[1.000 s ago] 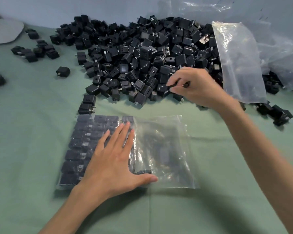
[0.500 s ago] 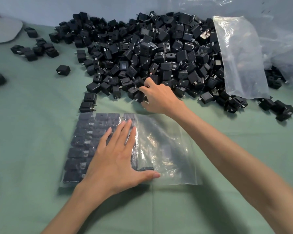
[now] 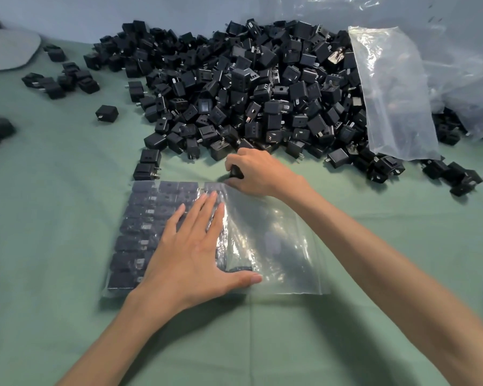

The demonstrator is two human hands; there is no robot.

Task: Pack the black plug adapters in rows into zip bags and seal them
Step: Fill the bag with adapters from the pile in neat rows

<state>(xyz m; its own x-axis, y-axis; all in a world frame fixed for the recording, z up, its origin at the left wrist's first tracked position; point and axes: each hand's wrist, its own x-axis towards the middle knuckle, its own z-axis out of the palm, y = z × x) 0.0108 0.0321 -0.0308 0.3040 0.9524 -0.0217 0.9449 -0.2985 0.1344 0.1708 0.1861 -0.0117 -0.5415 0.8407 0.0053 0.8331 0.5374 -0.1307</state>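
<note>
The left hand (image 3: 190, 257) is lying flat, fingers spread, on the zip bag (image 3: 273, 246). The right hand (image 3: 258, 171) is pinching one adapter (image 3: 236, 171) at the bag's top edge. The adapter heap (image 3: 248, 87) is crowding the upper centre.

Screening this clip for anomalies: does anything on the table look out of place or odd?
One thing: a silvery metal piece sits near the top right of the heap of black adapters, beside the empty clear bag. It is the only shiny item; what it is cannot be told.
</note>
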